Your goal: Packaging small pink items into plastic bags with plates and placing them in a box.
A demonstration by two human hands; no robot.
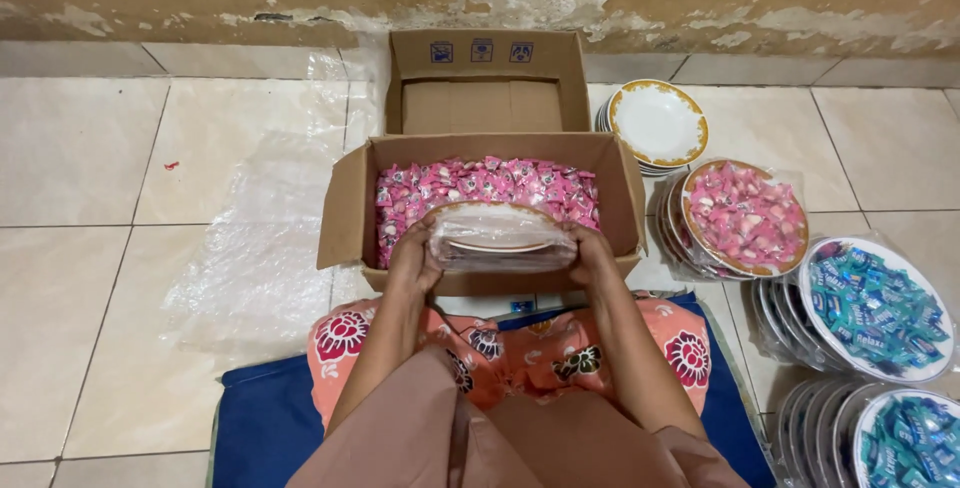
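Stack of plates (pixel 497 238) wrapped in clear plastic, level, above cardboard box (pixel 610 183) of pink sweets (pixel 480 183)

The cardboard box (pixel 350 208) stands on the floor just before the person's knees, sweets (pixel 480 183) lying in it. Both hands hold a wrapped plate stack (pixel 497 240) over its near edge. Right of the box lie sweet-filled plates (pixel 745 216); behind them, an empty plate stack (pixel 658 123).

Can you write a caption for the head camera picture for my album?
Both hands, left hand and right hand, hold wrapped plates over a box of pink candies.
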